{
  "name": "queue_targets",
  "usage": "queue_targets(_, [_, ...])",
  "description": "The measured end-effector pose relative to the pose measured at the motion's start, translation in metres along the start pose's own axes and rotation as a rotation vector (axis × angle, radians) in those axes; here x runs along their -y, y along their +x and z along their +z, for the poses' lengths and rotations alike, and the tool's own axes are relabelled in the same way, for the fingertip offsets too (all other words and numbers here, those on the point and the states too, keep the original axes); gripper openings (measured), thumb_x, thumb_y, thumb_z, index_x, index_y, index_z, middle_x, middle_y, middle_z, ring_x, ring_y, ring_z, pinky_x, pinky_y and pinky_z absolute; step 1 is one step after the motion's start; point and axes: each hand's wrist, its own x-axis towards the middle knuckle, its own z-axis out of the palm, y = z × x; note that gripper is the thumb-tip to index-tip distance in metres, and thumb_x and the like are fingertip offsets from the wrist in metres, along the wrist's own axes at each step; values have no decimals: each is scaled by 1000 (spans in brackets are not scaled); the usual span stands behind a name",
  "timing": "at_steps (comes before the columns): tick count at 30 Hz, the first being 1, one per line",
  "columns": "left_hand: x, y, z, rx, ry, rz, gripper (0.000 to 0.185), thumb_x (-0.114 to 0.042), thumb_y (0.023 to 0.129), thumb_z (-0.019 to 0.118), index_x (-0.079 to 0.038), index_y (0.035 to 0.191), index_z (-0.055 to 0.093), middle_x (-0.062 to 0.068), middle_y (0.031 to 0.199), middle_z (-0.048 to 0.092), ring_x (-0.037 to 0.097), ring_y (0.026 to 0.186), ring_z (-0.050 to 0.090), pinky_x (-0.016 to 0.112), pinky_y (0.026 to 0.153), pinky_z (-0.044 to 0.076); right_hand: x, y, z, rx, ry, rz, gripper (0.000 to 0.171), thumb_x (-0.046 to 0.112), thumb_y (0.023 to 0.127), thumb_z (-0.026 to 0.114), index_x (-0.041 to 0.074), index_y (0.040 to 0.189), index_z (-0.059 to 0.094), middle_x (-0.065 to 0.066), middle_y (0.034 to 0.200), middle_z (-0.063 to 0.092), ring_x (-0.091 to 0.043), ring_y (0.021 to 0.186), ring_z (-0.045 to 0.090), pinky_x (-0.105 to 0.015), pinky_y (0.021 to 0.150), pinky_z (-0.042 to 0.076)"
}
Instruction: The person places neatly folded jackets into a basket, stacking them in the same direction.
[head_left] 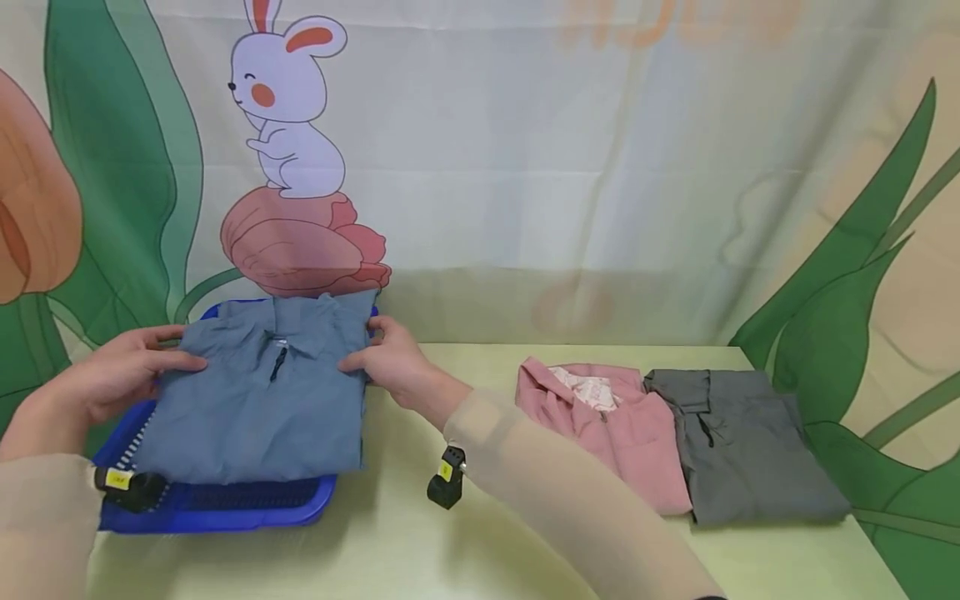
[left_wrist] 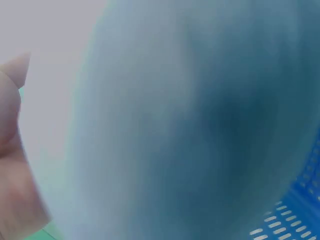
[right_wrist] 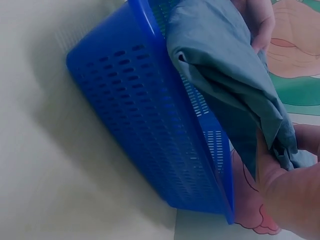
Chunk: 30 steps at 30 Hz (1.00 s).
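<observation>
A folded blue-grey jacket [head_left: 255, 417] with a collar and a dark zip pull is held above a blue plastic basket [head_left: 225, 521]. My left hand [head_left: 123, 375] grips its left side, thumb on top. On the opposite side my right hand [head_left: 397, 358] pinches the edge between thumb and fingers. In the right wrist view, the jacket's folded layers [right_wrist: 225, 65] hang over the basket's slotted wall [right_wrist: 125, 100]. The left wrist view is mostly filled by blurred blue cloth [left_wrist: 200, 125], with part of the basket [left_wrist: 290, 215] at its lower right.
On the right of the pale table [head_left: 450, 550] lie a folded pink jacket [head_left: 637, 450] and a folded dark grey jacket [head_left: 750, 458], side by side. A printed curtain [head_left: 525, 167] with a rabbit and plants hangs behind the table.
</observation>
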Motion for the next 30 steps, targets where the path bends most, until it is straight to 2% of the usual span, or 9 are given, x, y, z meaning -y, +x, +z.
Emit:
queue_targets(1, [0,0,-1,-5,26,-4,91,-19,106,57,9,157,-12,17,142,49,-2,102,60,33,87,56,-1,1,3,-5,-7,-1,76,-10,85,75,1,151,41,-17,132,54,-33,123,55,-51,102,49])
queue_targets(4, [-4,-2,-3,-22,85,-25,90,-21,106,56,11,156,-11,39,158,18,25,126,55,50,103,47,-3,3,10,-27,-34,-2,74,-9,84,77,1,149,43,-15,128,57,-31,119,57,-51,100,50])
queue_targets(5, [-5,-2,-4,-25,103,-29,90,-21,106,56,11,156,-10,41,159,10,35,134,48,57,107,42,-4,3,11,-36,-41,-2,73,-8,84,77,1,149,44,-15,127,57,-30,118,58,-50,100,50])
queue_targets(8, [-7,-1,-5,-34,124,-44,91,-20,105,58,13,155,-10,43,159,0,58,144,13,72,110,24,-6,4,15,-61,-55,4,73,-7,84,78,2,148,45,-14,127,58,-29,117,58,-50,100,50])
queue_targets(15, [-1,4,-12,-32,160,-67,92,-20,104,60,15,154,-9,41,159,-8,61,144,4,76,108,20,-16,10,20,-66,-11,11,72,-8,84,79,4,148,48,-16,134,58,-32,120,59,-50,97,52])
queue_targets(19, [7,6,-14,-32,202,-61,91,-21,104,59,18,153,-7,44,157,-4,63,143,10,74,107,24,-22,15,22,-65,0,18,72,-8,84,79,3,148,47,-17,137,57,-33,122,59,-49,97,52])
queue_targets(22, [10,8,-14,-59,242,-50,89,-22,105,59,19,153,-4,46,156,4,61,142,18,71,108,29,-25,18,21,-46,17,19,74,-9,84,79,3,149,46,-18,138,57,-33,121,59,-50,98,52])
queue_targets(27, [6,8,-14,-126,305,-27,87,-26,106,58,18,154,-1,48,153,13,60,139,26,67,108,33,-26,23,20,19,66,23,77,-10,85,77,1,152,41,-19,137,55,-32,121,59,-50,101,50])
queue_targets(30, [4,8,-13,-136,357,-13,86,-26,106,57,20,153,1,51,150,15,63,136,26,69,105,33,-26,24,20,46,72,49,79,-8,85,78,1,153,39,-19,142,51,-33,125,57,-49,103,48])
